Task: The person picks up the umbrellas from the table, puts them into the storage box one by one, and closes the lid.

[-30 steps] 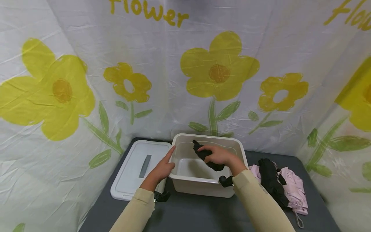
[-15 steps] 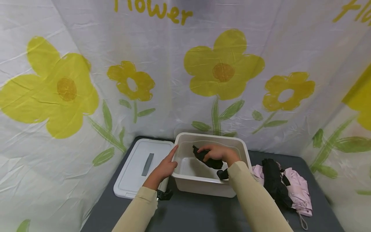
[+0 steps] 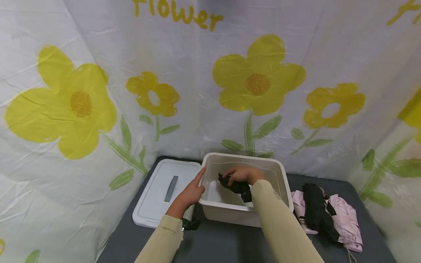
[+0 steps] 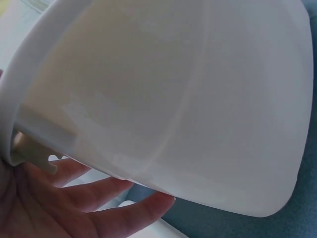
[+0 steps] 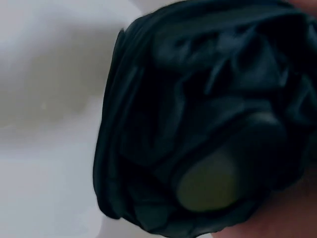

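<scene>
"Watching remotely, I see the right hand gripping the black bundle, now lower inside the bin."
"Left hand?"
"Straight-fingered against its outside. I judge the bundle nearly at the bottom."

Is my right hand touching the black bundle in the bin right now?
Touching: the head view shows your right hand with its fingers curled over the black bundle.

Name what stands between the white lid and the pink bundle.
In the head view, the pale bin stands there, the right hand holding a black bundle inside it.
</scene>
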`<state>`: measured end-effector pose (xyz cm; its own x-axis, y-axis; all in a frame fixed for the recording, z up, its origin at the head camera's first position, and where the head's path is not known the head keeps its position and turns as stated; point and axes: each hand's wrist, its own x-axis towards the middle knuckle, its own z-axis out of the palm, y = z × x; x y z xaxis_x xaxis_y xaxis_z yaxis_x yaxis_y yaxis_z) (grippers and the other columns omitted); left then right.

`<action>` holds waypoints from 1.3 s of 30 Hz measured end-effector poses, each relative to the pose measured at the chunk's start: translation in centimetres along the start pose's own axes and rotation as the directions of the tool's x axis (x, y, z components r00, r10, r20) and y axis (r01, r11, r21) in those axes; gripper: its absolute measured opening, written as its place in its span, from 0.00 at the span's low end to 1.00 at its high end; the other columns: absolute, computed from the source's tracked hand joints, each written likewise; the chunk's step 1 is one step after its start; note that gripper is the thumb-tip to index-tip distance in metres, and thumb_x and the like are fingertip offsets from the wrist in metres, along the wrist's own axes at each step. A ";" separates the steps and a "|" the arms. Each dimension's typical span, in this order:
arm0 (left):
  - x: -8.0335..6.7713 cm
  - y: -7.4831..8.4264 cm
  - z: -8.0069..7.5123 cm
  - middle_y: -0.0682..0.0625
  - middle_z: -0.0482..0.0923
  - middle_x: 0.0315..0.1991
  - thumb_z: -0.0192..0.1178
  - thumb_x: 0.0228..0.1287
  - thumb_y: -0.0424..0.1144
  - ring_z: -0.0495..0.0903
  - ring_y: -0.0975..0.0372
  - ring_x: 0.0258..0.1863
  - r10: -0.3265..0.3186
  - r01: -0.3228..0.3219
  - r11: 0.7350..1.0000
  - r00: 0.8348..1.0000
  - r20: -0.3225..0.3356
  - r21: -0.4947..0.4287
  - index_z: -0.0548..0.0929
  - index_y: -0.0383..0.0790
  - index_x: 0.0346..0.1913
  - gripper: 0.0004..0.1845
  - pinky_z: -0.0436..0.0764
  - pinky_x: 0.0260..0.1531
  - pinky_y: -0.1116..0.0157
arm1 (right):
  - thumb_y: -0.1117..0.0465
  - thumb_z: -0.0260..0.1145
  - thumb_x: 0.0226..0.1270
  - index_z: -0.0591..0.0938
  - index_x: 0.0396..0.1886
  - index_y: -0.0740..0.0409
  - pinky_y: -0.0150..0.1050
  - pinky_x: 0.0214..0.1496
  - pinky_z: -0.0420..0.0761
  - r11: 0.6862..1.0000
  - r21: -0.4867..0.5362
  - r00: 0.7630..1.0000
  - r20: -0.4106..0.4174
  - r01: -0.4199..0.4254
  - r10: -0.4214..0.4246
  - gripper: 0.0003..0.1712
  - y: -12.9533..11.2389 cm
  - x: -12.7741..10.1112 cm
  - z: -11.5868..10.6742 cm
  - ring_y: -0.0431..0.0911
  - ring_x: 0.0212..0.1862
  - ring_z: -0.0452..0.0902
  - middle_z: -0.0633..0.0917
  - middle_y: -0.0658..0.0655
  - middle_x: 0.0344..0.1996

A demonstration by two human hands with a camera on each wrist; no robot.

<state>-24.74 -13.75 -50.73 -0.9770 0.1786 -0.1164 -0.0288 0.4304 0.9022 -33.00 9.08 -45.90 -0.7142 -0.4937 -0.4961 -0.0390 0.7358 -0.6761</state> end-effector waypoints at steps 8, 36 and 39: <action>-0.4 0.1 -0.1 0.36 0.49 0.76 0.43 0.61 0.28 0.56 0.43 0.72 0.038 -0.038 0.999 0.999 0.010 -0.027 0.47 0.57 0.78 0.42 0.63 0.62 0.40 | 0.59 0.68 0.52 0.83 0.55 0.44 0.48 0.65 0.68 0.967 -0.254 1.000 -0.030 -0.002 -0.005 0.26 0.1 2.6 1.3 0.50 0.64 0.69 0.77 0.53 0.63; -0.1 -0.3 0.0 0.39 0.51 0.76 0.43 0.61 0.29 0.57 0.45 0.72 0.012 -0.012 1.000 1.000 0.005 0.006 0.46 0.58 0.78 0.43 0.63 0.63 0.40 | 0.59 0.60 0.68 0.67 0.70 0.60 0.55 0.43 0.82 0.954 0.254 0.987 0.054 -0.158 0.149 0.31 -2.6 2.4 4.0 0.69 0.47 0.80 0.66 0.70 0.68; -0.1 -0.4 -0.3 0.39 0.51 0.76 0.44 0.61 0.29 0.57 0.45 0.72 0.012 -0.012 1.000 1.000 -0.005 0.007 0.46 0.59 0.78 0.43 0.64 0.62 0.41 | 0.59 0.59 0.69 0.67 0.70 0.59 0.56 0.43 0.82 0.952 0.262 0.987 0.083 -0.156 0.139 0.31 -3.0 2.5 3.7 0.71 0.50 0.78 0.66 0.73 0.67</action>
<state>-24.67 -14.14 -50.94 -0.9783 0.1793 -0.1033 -0.0156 0.4339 0.9008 -32.11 3.96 -47.14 -0.6522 -0.4238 -0.6285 0.2573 0.6562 -0.7094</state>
